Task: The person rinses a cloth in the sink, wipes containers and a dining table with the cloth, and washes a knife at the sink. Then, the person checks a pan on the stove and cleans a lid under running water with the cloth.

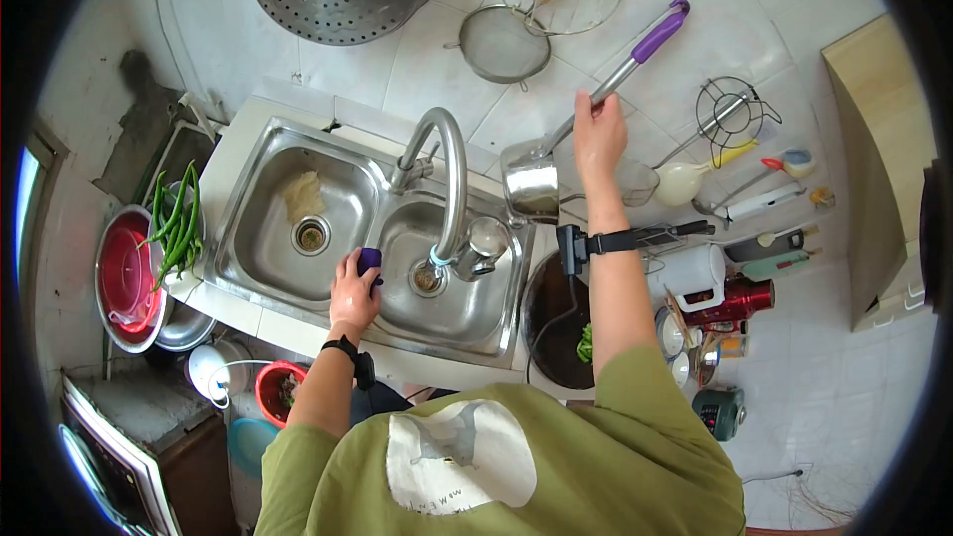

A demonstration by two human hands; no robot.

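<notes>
Right of the faucet, the right hand's fingers close on the metal shaft of a purple-handled dipper, probably for control near its heavy bowl. Below-left of the faucet, the left hand's fingers grip a purple object, its kind unclear. Beneath the faucet, the shirt bears lettering, only partly legible; no brand is readable.

One dipper, two sink basins
</notes>
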